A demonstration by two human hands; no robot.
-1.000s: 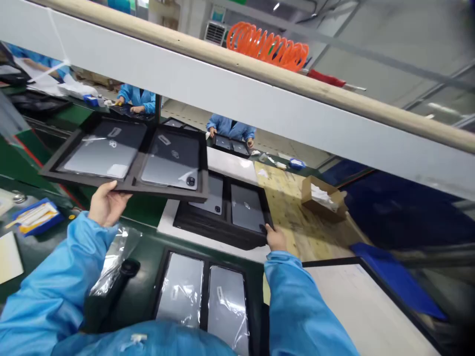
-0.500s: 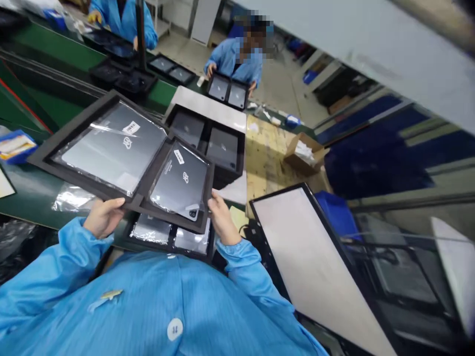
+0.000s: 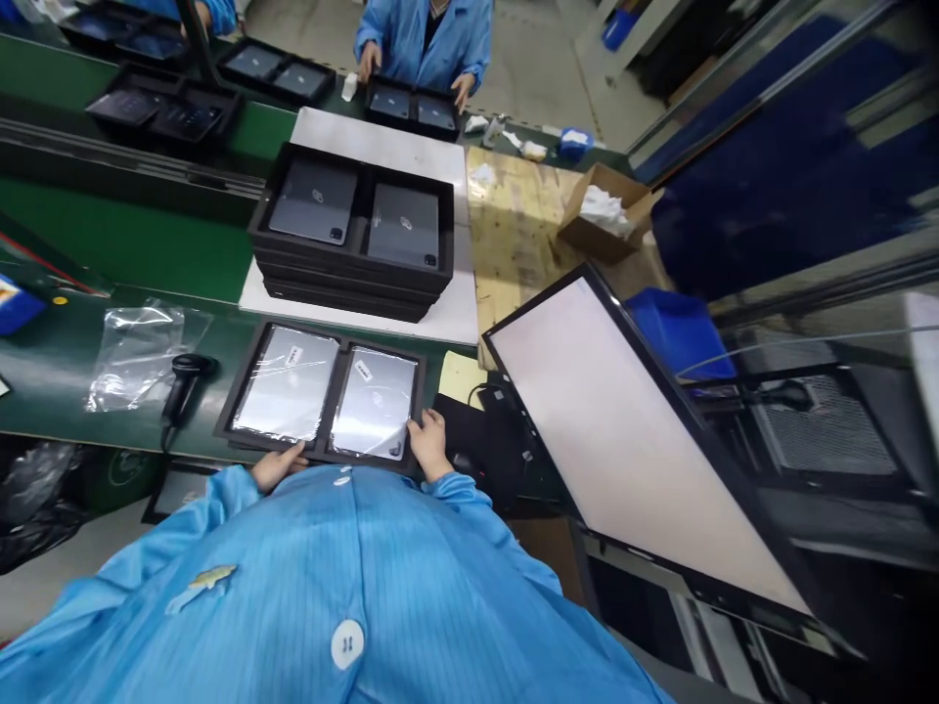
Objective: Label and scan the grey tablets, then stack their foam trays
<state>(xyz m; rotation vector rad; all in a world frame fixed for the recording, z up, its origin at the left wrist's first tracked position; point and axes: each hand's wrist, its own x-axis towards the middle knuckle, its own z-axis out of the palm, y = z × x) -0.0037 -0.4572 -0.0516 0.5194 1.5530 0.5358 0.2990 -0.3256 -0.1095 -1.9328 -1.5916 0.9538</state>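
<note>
Both hands, left hand (image 3: 277,465) and right hand (image 3: 429,445), grip the near edge of the black tray (image 3: 323,396) (two wrapped tablets inside), so keep it flat and level

— What can't you make out?
— The left hand (image 3: 277,466) is half hidden behind the blue sleeve (image 3: 220,508); labels on the bagged tablets (image 3: 374,401) are too small to read.
— And the co-worker (image 3: 425,39)?
— Cut off by the top edge.

Green bench (image 3: 147,259): black tray (image 3: 324,389), scanner (image 3: 183,376), plastic bag (image 3: 132,354), white board (image 3: 381,147).
</note>
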